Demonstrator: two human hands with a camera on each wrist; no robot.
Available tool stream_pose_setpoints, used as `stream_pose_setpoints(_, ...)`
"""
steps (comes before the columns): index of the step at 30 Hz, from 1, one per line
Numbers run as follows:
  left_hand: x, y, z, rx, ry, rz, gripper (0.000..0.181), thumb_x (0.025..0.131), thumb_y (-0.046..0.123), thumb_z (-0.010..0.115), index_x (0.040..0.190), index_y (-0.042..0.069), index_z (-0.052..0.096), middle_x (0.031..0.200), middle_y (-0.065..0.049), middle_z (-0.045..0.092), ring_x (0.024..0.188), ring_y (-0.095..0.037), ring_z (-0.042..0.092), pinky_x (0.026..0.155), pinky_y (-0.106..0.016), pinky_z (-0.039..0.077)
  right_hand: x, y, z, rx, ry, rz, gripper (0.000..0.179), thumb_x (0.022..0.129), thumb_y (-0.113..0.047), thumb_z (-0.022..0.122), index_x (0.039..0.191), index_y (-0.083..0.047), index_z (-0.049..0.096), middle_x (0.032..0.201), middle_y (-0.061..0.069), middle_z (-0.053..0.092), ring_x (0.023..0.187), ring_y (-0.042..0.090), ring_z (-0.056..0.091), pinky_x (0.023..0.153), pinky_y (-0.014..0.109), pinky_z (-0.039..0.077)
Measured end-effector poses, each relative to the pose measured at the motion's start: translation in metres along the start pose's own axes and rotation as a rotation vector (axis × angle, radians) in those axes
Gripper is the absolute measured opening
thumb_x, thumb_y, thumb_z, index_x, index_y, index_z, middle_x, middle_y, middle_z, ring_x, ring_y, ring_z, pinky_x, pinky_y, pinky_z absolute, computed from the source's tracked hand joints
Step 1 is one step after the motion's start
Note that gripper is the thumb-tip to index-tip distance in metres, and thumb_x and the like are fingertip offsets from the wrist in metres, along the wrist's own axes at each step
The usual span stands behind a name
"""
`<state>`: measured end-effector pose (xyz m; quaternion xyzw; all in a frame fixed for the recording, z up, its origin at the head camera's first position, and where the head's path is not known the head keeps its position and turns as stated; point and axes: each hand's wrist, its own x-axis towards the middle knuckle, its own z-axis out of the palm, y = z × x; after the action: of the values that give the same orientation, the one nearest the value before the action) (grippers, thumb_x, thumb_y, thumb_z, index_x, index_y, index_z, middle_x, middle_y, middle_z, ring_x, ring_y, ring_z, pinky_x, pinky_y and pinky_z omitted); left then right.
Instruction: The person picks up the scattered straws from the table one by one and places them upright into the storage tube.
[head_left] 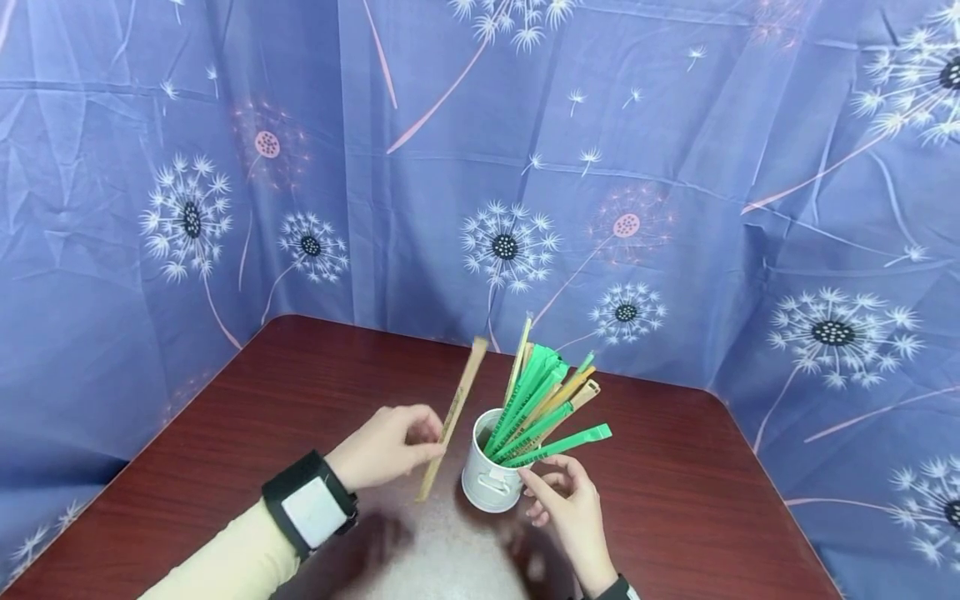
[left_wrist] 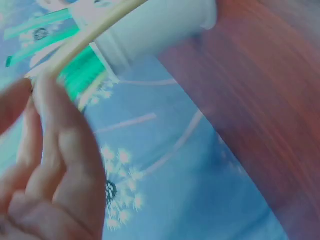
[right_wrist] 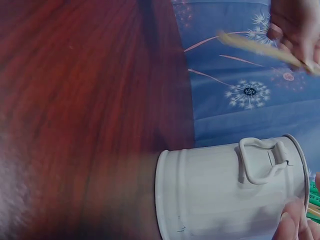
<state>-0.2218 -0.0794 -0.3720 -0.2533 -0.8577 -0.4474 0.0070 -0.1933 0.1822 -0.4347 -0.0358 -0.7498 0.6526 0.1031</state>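
Observation:
My left hand (head_left: pixel 393 446) pinches a long, thin brown paper-wrapped stick (head_left: pixel 459 400) with printing along it, between thumb and fingertips. The stick stands tilted in the air, left of a small white metal bucket (head_left: pixel 491 483) on the table. Several green printed stick packets (head_left: pixel 536 396) and brown wrapped sticks (head_left: pixel 588 390) lean out of the bucket to the right. At the bucket's right side is my right hand (head_left: pixel 573 508), thumb at the wall near the rim and fingers loosely bent. In the right wrist view its fingertips (right_wrist: pixel 295 220) touch the bucket; much of that hand is out of frame.
The dark red-brown wooden table (head_left: pixel 660 467) shines with glare near its front. A blue dandelion-print curtain (head_left: pixel 420 208) hangs behind it and along both sides. A wire handle (right_wrist: pixel 260 161) stands out from the bucket's wall.

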Motion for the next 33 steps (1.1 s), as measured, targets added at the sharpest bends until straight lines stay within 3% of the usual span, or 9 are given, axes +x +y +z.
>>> stream_pose_setpoints(3,0.017,0.009,0.004,-0.117,0.093,-0.062,0.022,0.087,0.02,0.072,0.097,0.002,0.068,0.089,-0.008,0.073,0.063,-0.011,0.062,0.056,-0.034,0.056,-0.003,0.003,0.001,0.008,0.022,-0.019,0.048,0.082,-0.015,0.078,0.114,0.01,0.054,0.066,0.008,0.066,0.043,0.013,0.057,0.041,0.025,0.049)
stream_pose_setpoints(7,0.036,0.019,0.014,-0.219,0.243,-0.123,0.024,0.084,0.019,0.075,0.098,0.0,0.07,0.093,-0.012,0.075,0.068,-0.015,0.065,0.059,-0.037,0.058,-0.005,0.005,0.001,0.009,0.044,-0.027,0.047,0.082,-0.015,0.078,0.114,0.009,0.054,0.066,0.01,0.067,0.042,0.013,0.057,0.041,0.025,0.05)
stream_pose_setpoints(10,0.046,0.021,0.023,-0.196,0.344,-0.112,0.021,0.083,0.018,0.076,0.096,0.001,0.071,0.091,-0.01,0.076,0.075,-0.018,0.069,0.065,-0.038,0.057,-0.006,0.004,0.002,0.005,0.054,-0.02,0.047,0.081,-0.016,0.079,0.114,0.007,0.055,0.066,0.009,0.067,0.043,0.014,0.057,0.042,0.025,0.05)
stream_pose_setpoints(12,0.05,0.019,0.029,-0.145,0.37,-0.105,0.02,0.084,0.019,0.075,0.095,0.003,0.072,0.09,-0.008,0.076,0.082,-0.02,0.07,0.072,-0.039,0.056,-0.007,0.004,0.002,0.003,0.058,-0.017,0.046,0.081,-0.016,0.079,0.114,0.006,0.056,0.066,0.008,0.066,0.043,0.015,0.058,0.042,0.026,0.05)
stream_pose_setpoints(17,0.051,0.006,0.049,-0.076,0.321,-0.14,0.023,0.084,0.024,0.074,0.096,0.004,0.076,0.093,-0.006,0.076,0.095,-0.024,0.069,0.084,-0.044,0.053,-0.008,0.004,0.002,0.011,0.065,-0.011,0.044,0.08,-0.016,0.079,0.113,0.005,0.057,0.065,0.007,0.066,0.043,0.014,0.058,0.042,0.026,0.051)
stream_pose_setpoints(21,0.048,-0.002,0.062,-0.044,0.293,-0.168,0.024,0.082,0.025,0.075,0.094,0.004,0.078,0.094,-0.007,0.071,0.095,-0.026,0.065,0.084,-0.045,0.051,-0.01,0.005,0.001,0.014,0.068,-0.011,0.045,0.08,-0.016,0.079,0.113,0.005,0.057,0.065,0.007,0.067,0.043,0.014,0.058,0.042,0.026,0.051)
stream_pose_setpoints(24,0.047,-0.005,0.07,0.013,0.279,-0.149,0.021,0.078,0.023,0.077,0.088,0.005,0.079,0.091,-0.006,0.065,0.088,-0.023,0.06,0.079,-0.042,0.05,-0.01,0.005,0.0,0.005,0.07,-0.013,0.046,0.081,-0.017,0.079,0.113,0.005,0.057,0.065,0.007,0.067,0.044,0.014,0.058,0.043,0.026,0.051)
stream_pose_setpoints(28,0.049,-0.004,0.076,0.131,0.247,-0.147,0.016,0.073,0.023,0.078,0.079,0.008,0.079,0.085,-0.002,0.059,0.082,-0.021,0.051,0.072,-0.038,0.045,-0.011,0.006,-0.002,0.001,0.067,-0.012,0.046,0.081,-0.018,0.079,0.114,0.005,0.057,0.067,0.013,0.068,0.044,0.014,0.058,0.043,0.026,0.051)
stream_pose_setpoints(33,0.053,0.007,0.077,0.268,0.209,-0.221,0.009,0.068,0.023,0.077,0.068,0.014,0.077,0.086,-0.002,0.056,0.082,-0.023,0.043,0.066,-0.039,0.043,-0.012,0.007,-0.003,0.015,0.052,0.012,0.047,0.081,-0.017,0.079,0.116,0.004,0.057,0.071,0.018,0.068,0.044,0.013,0.057,0.043,0.025,0.05)
